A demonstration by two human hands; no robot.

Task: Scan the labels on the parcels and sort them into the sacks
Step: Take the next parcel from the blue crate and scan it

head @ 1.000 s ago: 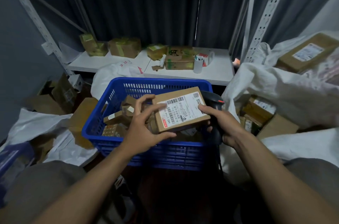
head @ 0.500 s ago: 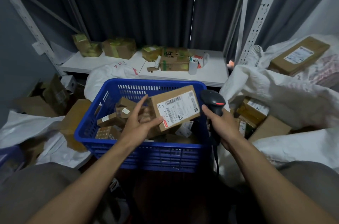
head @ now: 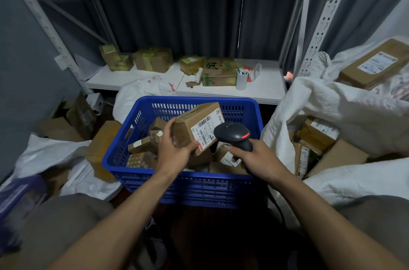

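Observation:
My left hand (head: 176,148) grips a brown cardboard parcel (head: 190,125) with a white barcode label, held tilted above the blue plastic basket (head: 183,183). In my right hand (head: 256,157) is a black handheld scanner (head: 233,135) with a red stripe; its head sits right against the label. The basket holds several more small brown parcels (head: 143,146). An open white sack (head: 332,106) with parcels inside lies to the right. Another white sack (head: 51,154) lies flat at the left with cardboard on it.
A white metal shelf (head: 265,90) behind the basket carries taped boxes and a white cup (head: 241,78). A long parcel (head: 374,64) rests on top of the right sack. Loose cardboard boxes (head: 75,119) sit on the floor at the left. My knees frame the basket.
My right hand let go of the parcel's edge and raised the scanner up in front of the label. The left hand tipped the parcel more upright.

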